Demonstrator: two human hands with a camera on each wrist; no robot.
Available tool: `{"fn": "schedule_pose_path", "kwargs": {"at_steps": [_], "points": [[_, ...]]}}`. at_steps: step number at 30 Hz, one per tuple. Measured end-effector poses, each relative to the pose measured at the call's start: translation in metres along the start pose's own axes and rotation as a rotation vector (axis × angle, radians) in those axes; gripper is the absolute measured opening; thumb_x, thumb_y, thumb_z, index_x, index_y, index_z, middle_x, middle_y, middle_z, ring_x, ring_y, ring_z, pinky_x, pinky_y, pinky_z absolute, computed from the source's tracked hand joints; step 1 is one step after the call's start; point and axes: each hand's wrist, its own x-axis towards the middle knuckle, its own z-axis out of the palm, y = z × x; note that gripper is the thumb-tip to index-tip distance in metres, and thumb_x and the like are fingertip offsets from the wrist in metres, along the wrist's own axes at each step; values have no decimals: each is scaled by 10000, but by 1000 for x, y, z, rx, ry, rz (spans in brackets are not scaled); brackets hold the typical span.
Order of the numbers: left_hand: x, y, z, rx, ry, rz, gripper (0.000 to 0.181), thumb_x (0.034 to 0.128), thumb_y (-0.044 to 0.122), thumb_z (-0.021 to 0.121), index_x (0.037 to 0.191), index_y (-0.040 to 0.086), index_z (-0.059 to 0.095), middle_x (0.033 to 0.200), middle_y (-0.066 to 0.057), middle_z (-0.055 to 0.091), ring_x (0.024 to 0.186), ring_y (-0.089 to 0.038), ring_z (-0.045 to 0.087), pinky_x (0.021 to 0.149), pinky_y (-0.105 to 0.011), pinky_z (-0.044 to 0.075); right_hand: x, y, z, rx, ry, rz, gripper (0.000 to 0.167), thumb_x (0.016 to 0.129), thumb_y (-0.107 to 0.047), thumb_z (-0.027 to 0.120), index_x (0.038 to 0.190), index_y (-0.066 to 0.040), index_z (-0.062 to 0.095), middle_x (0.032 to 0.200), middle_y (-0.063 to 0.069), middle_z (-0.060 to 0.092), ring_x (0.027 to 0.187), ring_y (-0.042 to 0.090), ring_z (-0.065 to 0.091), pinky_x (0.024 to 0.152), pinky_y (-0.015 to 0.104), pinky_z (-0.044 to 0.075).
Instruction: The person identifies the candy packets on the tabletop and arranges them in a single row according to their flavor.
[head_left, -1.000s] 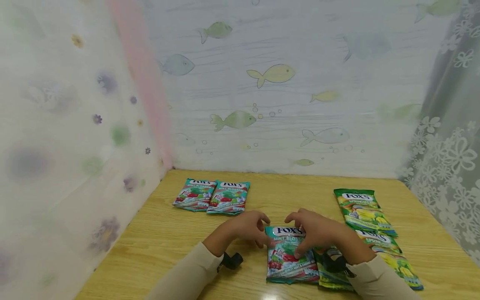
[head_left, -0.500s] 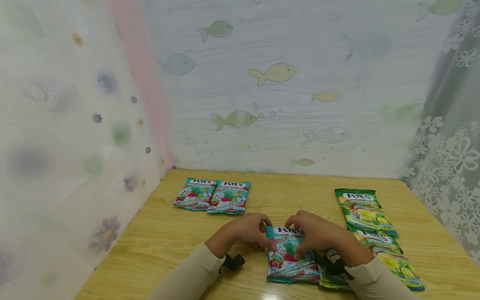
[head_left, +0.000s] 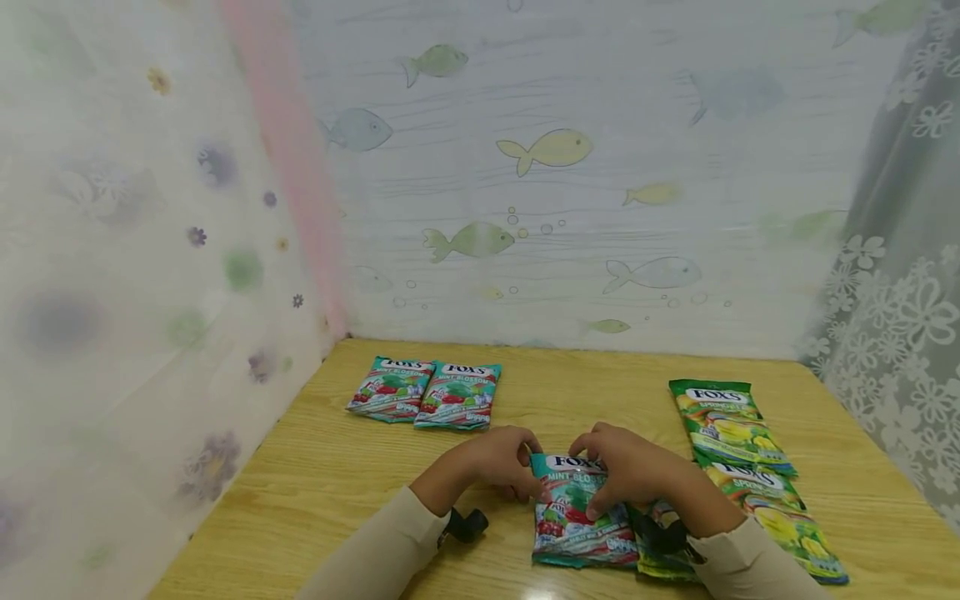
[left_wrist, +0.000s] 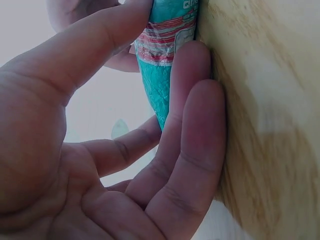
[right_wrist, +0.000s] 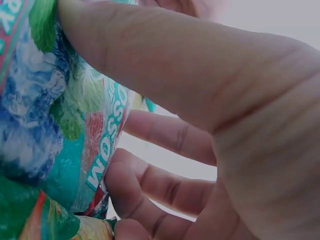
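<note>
pinching the teal packet with my left hand and right hand, i'd best press lightly and evenly so it won't crumple.

Free room: tabletop, one broad bare lane, centre of frame, between right far teal packet and upper green packet; one bare stretch, lower left; one narrow gap between the hands.
Obstacles: near teal packet, lower centre, gripped by left hand and right hand; half-hidden green packet, beside its right edge; lower green packet, lower right; back wall; left wall; floral curtain, right edge.
</note>
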Motion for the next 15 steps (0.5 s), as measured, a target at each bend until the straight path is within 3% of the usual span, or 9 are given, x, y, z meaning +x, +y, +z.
{"fn": "schedule_pose_path", "kwargs": {"at_steps": [15], "points": [[2,-1,-2,15,11,-6,492,797,203,889,1204,95,634,1013,-87,648,761,-267,727,679,-366,606,0,-4,0,31,5,-7,687,733,-358,952,1324,-158,665,1171,41,583,1078,260,604,864,468,546]]}}
